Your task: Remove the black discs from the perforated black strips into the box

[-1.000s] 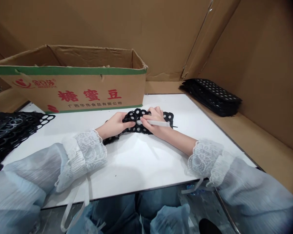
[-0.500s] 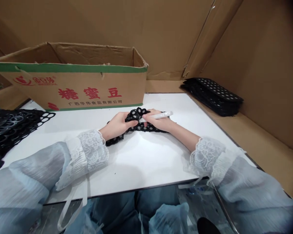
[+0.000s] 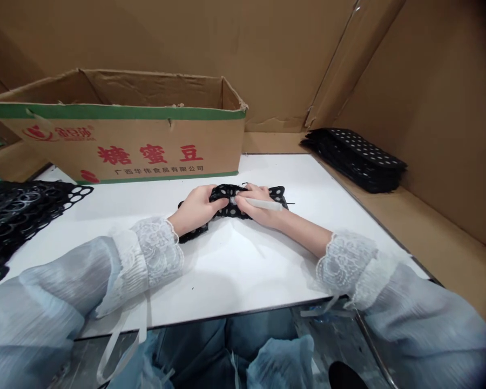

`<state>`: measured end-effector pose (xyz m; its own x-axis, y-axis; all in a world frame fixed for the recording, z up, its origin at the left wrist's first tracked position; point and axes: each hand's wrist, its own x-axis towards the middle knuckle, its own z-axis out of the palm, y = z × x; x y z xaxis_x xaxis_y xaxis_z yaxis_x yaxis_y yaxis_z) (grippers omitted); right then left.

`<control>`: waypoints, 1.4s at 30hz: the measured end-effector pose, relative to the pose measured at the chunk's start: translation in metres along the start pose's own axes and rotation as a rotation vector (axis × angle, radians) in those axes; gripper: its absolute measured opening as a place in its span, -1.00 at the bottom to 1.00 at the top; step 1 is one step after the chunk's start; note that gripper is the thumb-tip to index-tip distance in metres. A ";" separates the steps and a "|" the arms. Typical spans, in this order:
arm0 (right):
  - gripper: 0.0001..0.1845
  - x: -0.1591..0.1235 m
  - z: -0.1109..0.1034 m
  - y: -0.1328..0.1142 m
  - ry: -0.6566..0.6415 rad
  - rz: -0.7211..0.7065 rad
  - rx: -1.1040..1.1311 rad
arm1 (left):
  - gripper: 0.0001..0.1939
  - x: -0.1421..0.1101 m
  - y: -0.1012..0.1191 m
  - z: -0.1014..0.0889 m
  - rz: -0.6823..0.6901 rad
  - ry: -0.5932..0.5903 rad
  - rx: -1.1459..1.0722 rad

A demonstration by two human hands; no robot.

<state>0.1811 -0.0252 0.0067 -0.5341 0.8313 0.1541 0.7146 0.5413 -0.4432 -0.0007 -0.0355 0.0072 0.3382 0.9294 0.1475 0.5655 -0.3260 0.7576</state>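
A black fabric strip with white polka dots (image 3: 231, 210) lies bunched on the white tabletop, its left end trailing under my wrist. My left hand (image 3: 197, 207) is closed on its left part, thumb on top. Held in my right hand (image 3: 259, 204) is a white pen-like tool (image 3: 267, 204), its shaft slanting back over the palm and its tip end near my left thumb. The fingers of my right hand also rest against the dotted fabric. Whatever the tip touches is hidden between my fingers.
An open cardboard box (image 3: 157, 140) with red lettering stands behind my hands. Black openwork lace (image 3: 24, 216) is heaped at the left. A stack of folded dotted black fabric (image 3: 356, 156) sits on cardboard at the right. Cardboard walls (image 3: 275, 59) enclose the table (image 3: 235, 270).
My right hand has turned, and the pen-like tool's back end has dropped lower. The fabric's raised ruffle has folded down, and more of its right end shows.
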 end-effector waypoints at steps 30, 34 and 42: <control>-0.65 0.001 -0.002 0.001 0.065 0.067 0.080 | -0.70 0.006 -0.002 -0.006 0.019 0.102 0.322; -0.68 0.002 0.000 -0.003 0.142 0.042 0.038 | -0.71 0.007 0.000 -0.008 0.032 0.109 0.305; -0.71 0.003 0.003 0.002 0.194 -0.006 -0.020 | -0.67 0.003 0.007 -0.016 0.013 -0.059 0.180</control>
<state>0.1798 -0.0224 0.0038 -0.4430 0.8356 0.3248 0.7212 0.5474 -0.4246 -0.0080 -0.0320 0.0236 0.3874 0.9147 0.1151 0.6842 -0.3690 0.6291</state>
